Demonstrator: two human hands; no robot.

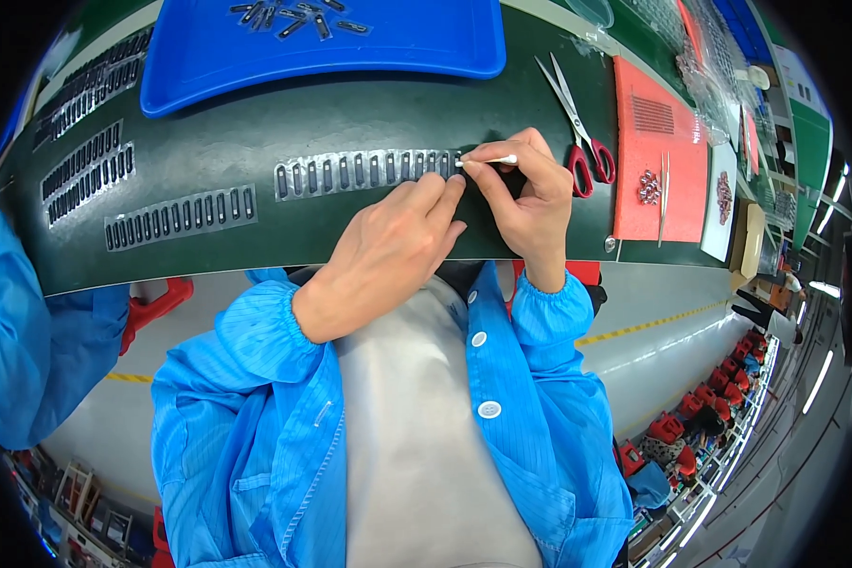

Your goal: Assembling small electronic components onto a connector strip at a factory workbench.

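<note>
A clear strip with a row of small black oblong parts (350, 172) lies on the dark green table in front of me. My left hand (383, 248) rests over its right part, fingers bent and close together, the fingertips holding down the lower edge. Between thumb and fingers my right hand (532, 201) pinches a thin white cotton swab (507, 160). One white tip meets the last part at the strip's right end; the other end sticks out past my fingers. My left fingers partly cover the strip's lower edge.
Nearby lie another strip (182, 218) and several more strips (90, 170) at left. A blue tray (331, 59) holds loose black parts. Red-handled scissors (577, 142), a pink mat (642, 204) with tweezers (665, 199), and a white tray (719, 232) are at right. Someone's blue sleeve (28, 350) shows at left.
</note>
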